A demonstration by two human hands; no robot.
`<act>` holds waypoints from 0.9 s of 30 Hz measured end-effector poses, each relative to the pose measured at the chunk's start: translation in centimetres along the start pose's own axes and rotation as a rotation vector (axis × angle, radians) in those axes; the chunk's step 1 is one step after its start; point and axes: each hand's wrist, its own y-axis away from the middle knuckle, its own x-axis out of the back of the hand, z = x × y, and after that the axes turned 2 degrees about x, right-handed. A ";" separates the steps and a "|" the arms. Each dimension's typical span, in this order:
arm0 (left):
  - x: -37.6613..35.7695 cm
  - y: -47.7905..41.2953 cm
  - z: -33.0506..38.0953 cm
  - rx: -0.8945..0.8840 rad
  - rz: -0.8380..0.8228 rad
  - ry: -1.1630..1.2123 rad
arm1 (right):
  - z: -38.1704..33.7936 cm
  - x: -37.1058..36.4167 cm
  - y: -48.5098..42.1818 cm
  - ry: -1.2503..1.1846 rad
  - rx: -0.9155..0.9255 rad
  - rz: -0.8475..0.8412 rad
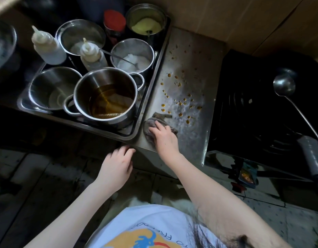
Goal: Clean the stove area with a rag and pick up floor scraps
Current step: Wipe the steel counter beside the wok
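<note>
The rag point(149, 122) is grey. Yellow scraps point(180, 114) dot the silver tabletop point(195, 133). The stove point(244, 122) is black. A pot point(94, 81) holds amber liquid; a jar point(114, 20) has a red lid. The shirt point(154, 219) is white with an orange, blue and red print.

Single wide-angle view from the person's head, facing forward and steeply down, close above the steel counter point(195, 133) at centre, tray of pots point(155, 76) upper left, black stove point(253, 108) right, wearer's shirt point(154, 222) along the bottom edge
</note>
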 end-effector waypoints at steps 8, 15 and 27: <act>-0.6 -0.8 0.5 -0.015 0.019 0.024 | 8.8 2.7 2.6 -0.063 -0.371 0.145; -0.6 -1.0 0.8 -0.029 0.026 0.009 | 9.3 2.0 3.7 -0.039 -0.467 0.206; -0.1 -0.7 0.1 -0.067 0.011 -0.024 | 0.1 0.0 -1.9 0.091 0.059 -0.019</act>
